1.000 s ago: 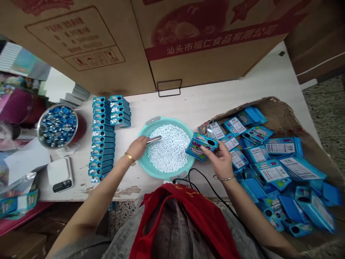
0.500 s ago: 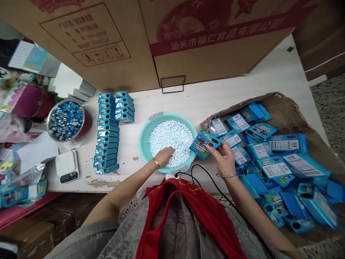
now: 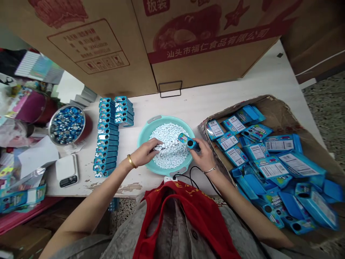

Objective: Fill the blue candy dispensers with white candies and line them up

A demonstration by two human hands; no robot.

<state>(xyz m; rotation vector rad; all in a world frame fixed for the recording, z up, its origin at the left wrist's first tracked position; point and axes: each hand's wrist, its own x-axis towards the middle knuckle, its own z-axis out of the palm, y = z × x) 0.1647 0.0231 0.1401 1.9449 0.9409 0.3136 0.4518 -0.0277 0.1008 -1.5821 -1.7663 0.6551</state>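
Observation:
My right hand [image 3: 204, 155] grips a small blue candy box [image 3: 190, 142] over the right side of a turquoise basin [image 3: 142, 136]. The box is tilted, and its end with a dark round hole faces up. White pellet candies [image 3: 169, 158] fill the middle of the basin. At the basin's left side my left hand [image 3: 145, 152] has its fingers curled around some of these candies. A smeared band of candies stretches from its fingertips towards the box. Left of the basin, blue boxes [image 3: 107, 138] stand in two rows, several with white candies showing at their holes.
A torn carton [image 3: 280, 108] of blue boxes lies at the right. Large cardboard cartons [image 3: 113, 43] line the back, with a thin black wire frame [image 3: 170, 90] before them. A metal bowl [image 3: 51, 126] of blue and silver pieces and a white scale [image 3: 64, 167] stand left. A black cable [image 3: 191, 176] runs near the basin.
My right hand has moved left with the candy box, from the carton's edge to over the basin, and turned it. My left hand has drawn back leftwards with candies in its fingers.

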